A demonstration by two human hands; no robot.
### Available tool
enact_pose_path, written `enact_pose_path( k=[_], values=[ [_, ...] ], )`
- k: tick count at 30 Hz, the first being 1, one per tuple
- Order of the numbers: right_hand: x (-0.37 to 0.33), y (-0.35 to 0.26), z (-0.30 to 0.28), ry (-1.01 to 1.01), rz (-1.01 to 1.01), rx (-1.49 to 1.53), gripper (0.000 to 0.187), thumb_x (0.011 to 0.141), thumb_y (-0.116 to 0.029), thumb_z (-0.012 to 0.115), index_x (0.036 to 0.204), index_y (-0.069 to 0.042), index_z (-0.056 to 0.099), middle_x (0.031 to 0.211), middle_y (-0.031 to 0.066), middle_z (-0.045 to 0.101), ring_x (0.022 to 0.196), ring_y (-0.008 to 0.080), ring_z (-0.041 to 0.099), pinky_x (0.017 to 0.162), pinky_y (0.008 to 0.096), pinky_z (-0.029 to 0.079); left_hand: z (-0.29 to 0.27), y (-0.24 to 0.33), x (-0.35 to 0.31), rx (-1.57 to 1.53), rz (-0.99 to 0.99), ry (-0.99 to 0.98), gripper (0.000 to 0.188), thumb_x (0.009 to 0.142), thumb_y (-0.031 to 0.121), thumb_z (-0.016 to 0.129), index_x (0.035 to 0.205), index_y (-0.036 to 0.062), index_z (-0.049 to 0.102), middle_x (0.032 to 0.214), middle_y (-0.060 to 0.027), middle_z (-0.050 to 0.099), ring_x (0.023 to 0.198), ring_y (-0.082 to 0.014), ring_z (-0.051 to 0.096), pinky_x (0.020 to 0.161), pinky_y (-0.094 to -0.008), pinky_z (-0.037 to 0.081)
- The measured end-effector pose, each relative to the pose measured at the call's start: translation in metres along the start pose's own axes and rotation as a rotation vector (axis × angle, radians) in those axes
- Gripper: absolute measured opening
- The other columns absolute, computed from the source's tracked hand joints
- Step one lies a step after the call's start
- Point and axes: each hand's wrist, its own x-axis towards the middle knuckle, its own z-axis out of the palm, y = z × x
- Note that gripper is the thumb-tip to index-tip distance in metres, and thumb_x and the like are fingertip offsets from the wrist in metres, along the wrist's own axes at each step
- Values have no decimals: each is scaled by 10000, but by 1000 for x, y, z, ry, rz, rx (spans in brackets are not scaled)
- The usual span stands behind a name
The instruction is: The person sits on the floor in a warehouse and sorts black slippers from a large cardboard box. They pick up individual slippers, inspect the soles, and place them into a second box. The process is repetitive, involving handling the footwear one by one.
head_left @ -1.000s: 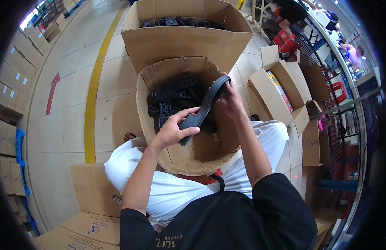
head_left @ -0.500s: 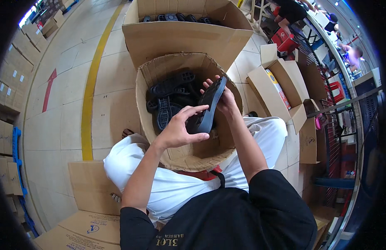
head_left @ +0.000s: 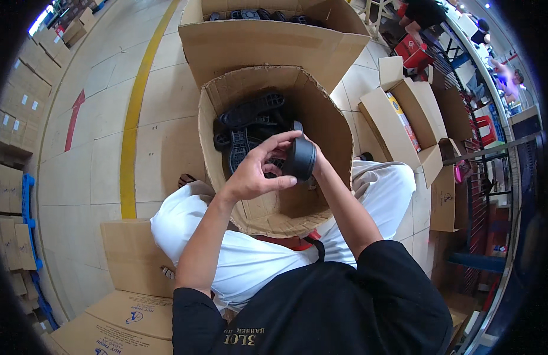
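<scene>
black shirt [head_left: 321, 313] and white trousers [head_left: 244, 260] in the foreground; the knees are spread to either side of a cut-down carton [head_left: 280, 222], presumably so that its contents lie within easy reach. the left hand [head_left: 257, 168] grips a black sole [head_left: 302, 160], thumb at the lower edge and fingers at the upper, spanning its thick end. the right hand [head_left: 322, 162] holds the same sole from the right and behind; its fingers are mostly hidden, so their exact spread cannot be told. the sole is held above the opening of the carton, tipped so that its smooth, rounded end faces the wearer; such a tilt would suit a close look at the rim, and the two-handed hold would keep the piece steady.

inside the carton, more soles [head_left: 253, 111] lie heaped toward the far left, treads partly visible, overlapping as if dropped in loosely. just beyond stands a larger open box [head_left: 274, 53], its near wall close to the carton's rim, with further dark pieces [head_left: 244, 14] inside. to the right, an open-flapped box [head_left: 387, 130] contains a colourful package [head_left: 406, 124]. left, a yellow floor line [head_left: 132, 142] runs past, probably marking off a walkway; farther off stand stacked cartons [head_left: 25, 100].
</scene>
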Motion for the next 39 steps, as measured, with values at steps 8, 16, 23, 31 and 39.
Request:
enact_pose_path(
  k=[8, 16, 23, 31, 39],
  values=[
    [-31, 3, 27, 213, -100, -65, 281, 852, -291, 414, 1085, -148, 478, 881, 8, 601, 737, 158, 588, 659, 345, 474, -21, -10, 3, -339, 165, 419, 543, 740, 176, 666, 1195, 29, 408, 983, -110, 572, 821, -139, 583, 666, -264, 516],
    [-57, -33, 57, 123, -230, -163, 481, 873, -481, 304, 1042, -68, 484, 817, 83, 610, 600, 193, 594, 687, 338, 473, -49, -6, 1, -709, 164, 611, 311, 823, 354, 528, 962, 75, 542, 835, -90, 612, 755, -192, 605, 738, -341, 510],
    [-51, -40, 59, 158, -324, -269, 427, 900, -361, 375, 1193, -51, 389, 747, 46, 559, 408, 110, 469, 316, 229, 334, -60, -2, -6, -252, 81, 650, 415, 836, 449, 460, 943, 66, 576, 1045, -120, 574, 919, -166, 551, 787, -290, 416],
    [-59, -16, 70, -157, -488, -1184, 257, 873, -208, 476, 1079, -59, 513, 920, 55, 543, 826, 111, 479, 541, 257, 446, -67, 12, -5, -64, 134, 662, 459, 846, 482, 415, 945, 63, 575, 1101, -132, 555, 942, -163, 535, 802, -299, 389],
    [-53, -206, 154, 104, -827, -658, 594, 882, -477, 317, 1260, -36, 194, 1036, 224, 493, 741, 248, 615, 512, 286, 504, -74, 11, -11, -86, 148, 838, 344, 857, 381, 458, 944, 65, 561, 971, -86, 601, 851, -120, 554, 748, -258, 410]
  ],
)
